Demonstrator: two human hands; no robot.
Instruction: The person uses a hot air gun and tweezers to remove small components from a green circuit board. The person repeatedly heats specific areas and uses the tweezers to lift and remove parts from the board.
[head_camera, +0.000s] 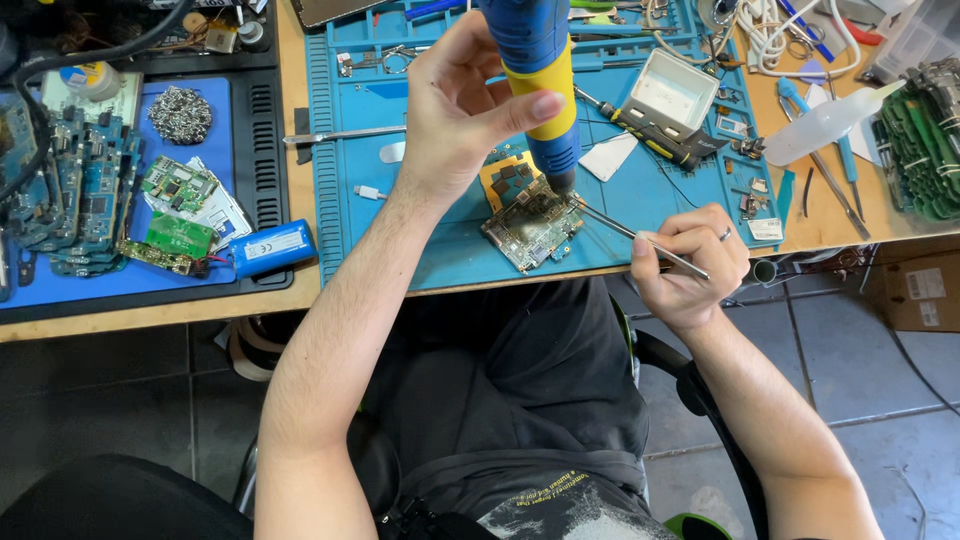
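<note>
centrally, green circuit board (530, 228), tilted, chips exposed

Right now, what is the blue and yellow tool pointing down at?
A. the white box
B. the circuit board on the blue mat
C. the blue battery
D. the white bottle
B: the left hand holds the tool with its tip just over the circuit board on the mat, while the right hand brings tweezers to the same board.
</note>
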